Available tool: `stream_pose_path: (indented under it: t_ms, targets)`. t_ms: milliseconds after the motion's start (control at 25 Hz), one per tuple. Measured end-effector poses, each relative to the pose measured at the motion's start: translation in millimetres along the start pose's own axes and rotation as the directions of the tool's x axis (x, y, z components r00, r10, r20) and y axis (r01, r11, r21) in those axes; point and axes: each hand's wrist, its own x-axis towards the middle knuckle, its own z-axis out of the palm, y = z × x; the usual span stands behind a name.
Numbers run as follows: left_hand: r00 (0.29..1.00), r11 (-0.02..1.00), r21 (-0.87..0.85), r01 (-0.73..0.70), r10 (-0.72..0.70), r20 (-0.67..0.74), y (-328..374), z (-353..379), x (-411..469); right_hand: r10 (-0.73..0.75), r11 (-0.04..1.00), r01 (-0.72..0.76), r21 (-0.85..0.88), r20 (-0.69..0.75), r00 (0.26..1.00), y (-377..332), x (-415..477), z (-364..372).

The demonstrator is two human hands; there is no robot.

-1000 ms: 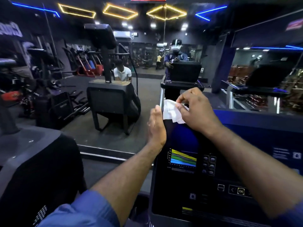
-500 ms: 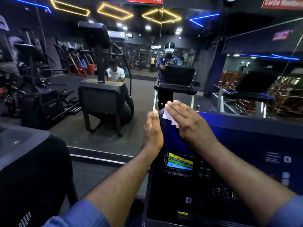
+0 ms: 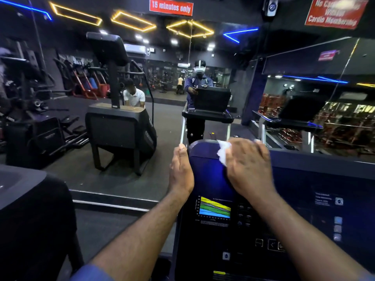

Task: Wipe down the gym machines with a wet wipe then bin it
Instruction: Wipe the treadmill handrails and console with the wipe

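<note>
Blue sleeves (image 3: 91,273), ending near elbows, bare forearms (image 3: 142,230)

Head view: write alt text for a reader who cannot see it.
A person's right hand presses a white wet wipe flat against the top of a dark gym machine console, while the left hand rests against the console's left edge. A wall mirror ahead reflects the gym.

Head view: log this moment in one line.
right hand presses wet wipe on console top | left hand flat against console left edge | wipe not binned

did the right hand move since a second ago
Yes, the right hand slid the wipe rightward across the console, judged against the coloured chart.
</note>
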Motion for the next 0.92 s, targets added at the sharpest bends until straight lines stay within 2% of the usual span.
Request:
stream_pose_path:
  t_ms: [80, 160, 240, 360, 440, 520, 600, 680, 720, 840, 920]
  targets:
    - [1.0, 1.0, -0.003, -0.005, 0.005, 0.019, 1.1, -2.1, 0.2, 0.112, 0.991, -0.11, -0.075, 0.027, 0.993, 31.0, -9.8, -6.6]
    - [0.999, 1.0, -0.001, 0.011, -0.011, 0.039, 1.2, -2.6, 0.1, 0.163, 0.98, -0.159, -0.116, 0.024, 0.986, 24.5, -9.3, -7.1]
    - [0.999, 1.0, 0.021, 0.015, -0.016, 0.051, 4.4, -0.2, -0.1, 0.092, 0.987, -0.091, -0.131, -0.003, 0.996, -17.0, 2.4, -2.3]
    - [0.998, 0.994, -0.094, 0.059, -0.059, -0.001, 5.4, 0.8, -1.4, -0.059, 0.996, 0.064, -0.069, 0.084, 0.995, -89.8, 28.0, -5.4]
    - [0.996, 0.994, -0.073, 0.08, -0.082, -0.023, 4.8, 1.8, 0.4, -0.158, 0.985, 0.165, -0.053, 0.113, 0.981, -88.0, 31.1, -11.2]
    - [0.998, 0.998, 0.021, 0.055, -0.055, -0.019, 12.8, 0.9, -1.9, -0.182, 0.971, 0.202, -0.127, 0.151, 0.972, -45.0, 17.4, -10.9]
    - [0.999, 0.998, 0.054, 0.04, -0.039, -0.009, 13.0, -0.4, -3.8, -0.001, 0.985, 0.027, -0.17, 0.15, 0.989, 14.4, 0.7, -13.3]
    - [1.0, 0.996, 0.086, 0.027, -0.028, 0.009, 11.8, -1.8, -3.8, 0.22, 0.965, -0.192, -0.177, 0.153, 0.964, 64.0, -12.3, -19.9]
    - [1.0, 0.996, 0.086, 0.028, -0.029, 0.009, 10.1, -1.2, -2.8, 0.276, 0.952, -0.246, -0.181, 0.161, 0.948, 78.6, -14.4, -22.7]
    - [1.0, 0.996, 0.089, 0.023, -0.023, 0.002, 8.2, 0.2, -1.8, 0.31, 0.944, -0.284, -0.168, 0.152, 0.939, 62.1, -7.6, -25.7]
    - [1.0, 0.996, 0.084, 0.019, -0.019, 0.0, 8.7, 0.2, -2.7, 0.183, 0.974, -0.158, -0.161, 0.155, 0.971, 15.0, 0.2, -16.0]
